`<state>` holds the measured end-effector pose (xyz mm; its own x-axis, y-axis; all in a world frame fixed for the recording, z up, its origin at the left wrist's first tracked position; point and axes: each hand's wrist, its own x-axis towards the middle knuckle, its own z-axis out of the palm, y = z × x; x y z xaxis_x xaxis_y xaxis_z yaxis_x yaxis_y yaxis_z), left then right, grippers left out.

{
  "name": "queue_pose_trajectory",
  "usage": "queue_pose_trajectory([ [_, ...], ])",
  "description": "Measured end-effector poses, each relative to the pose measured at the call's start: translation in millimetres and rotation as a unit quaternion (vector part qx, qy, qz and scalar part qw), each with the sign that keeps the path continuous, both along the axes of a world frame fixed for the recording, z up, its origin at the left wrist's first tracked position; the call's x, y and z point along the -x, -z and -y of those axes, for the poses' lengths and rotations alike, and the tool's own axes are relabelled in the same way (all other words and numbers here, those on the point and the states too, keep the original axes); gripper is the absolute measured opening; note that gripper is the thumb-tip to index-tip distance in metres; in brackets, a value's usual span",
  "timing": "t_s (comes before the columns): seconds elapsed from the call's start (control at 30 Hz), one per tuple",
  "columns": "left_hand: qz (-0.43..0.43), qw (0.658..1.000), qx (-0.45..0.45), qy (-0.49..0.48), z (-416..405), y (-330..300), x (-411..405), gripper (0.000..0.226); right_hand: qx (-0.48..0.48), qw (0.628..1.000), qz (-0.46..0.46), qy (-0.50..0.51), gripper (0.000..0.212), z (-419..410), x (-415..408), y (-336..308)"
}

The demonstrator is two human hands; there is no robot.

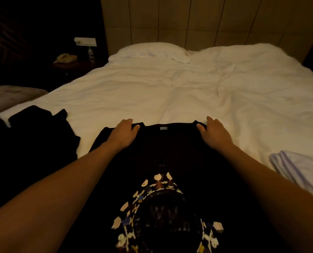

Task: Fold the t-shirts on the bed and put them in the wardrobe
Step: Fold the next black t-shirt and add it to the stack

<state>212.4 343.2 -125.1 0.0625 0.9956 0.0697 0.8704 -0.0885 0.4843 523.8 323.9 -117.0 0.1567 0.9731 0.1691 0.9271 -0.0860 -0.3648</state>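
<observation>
T-shirt (170, 156), black with a cartoon print, lies spread at the near edge of the bed (170, 84), collar away from me. My left hand (123, 133) and right hand (215, 133) each pinch a shoulder, thumbs on top. If one grip slips on the thin fabric, I judge the fold will skew. A dark heap (42, 128) by the left edge could get dragged along.

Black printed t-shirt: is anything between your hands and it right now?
Nothing. The left hand and right hand already grip the black printed t-shirt at its shoulders, spread on the bed. The wardrobe is out of view.
</observation>
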Motion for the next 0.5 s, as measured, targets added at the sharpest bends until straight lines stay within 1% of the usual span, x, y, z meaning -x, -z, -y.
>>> queue_pose_trajectory([
  [0.07,-0.028,0.999,-0.040,-0.014,-16,10,4,0.046,-0.004,1.000,0.016,0.000,0.056,-10,-4,12],
  [0.2,-0.125,0.982,-0.134,-0.042,-23,26,10,0.044,-0.102,0.992,0.074,0.026,0.055,-14,-7,33],
  [0.23,-0.133,0.979,-0.150,-0.044,-23,29,11,0.042,-0.118,0.989,0.084,0.026,0.053,-13,-6,35],
  [0.4,-0.101,0.972,-0.202,-0.061,-25,29,10,0.033,-0.120,0.984,0.131,0.027,0.046,-7,-2,31],
  [0.5,-0.104,0.956,-0.257,-0.098,-16,12,10,0.033,-0.171,0.977,0.126,0.030,0.044,-4,-5,22],
])
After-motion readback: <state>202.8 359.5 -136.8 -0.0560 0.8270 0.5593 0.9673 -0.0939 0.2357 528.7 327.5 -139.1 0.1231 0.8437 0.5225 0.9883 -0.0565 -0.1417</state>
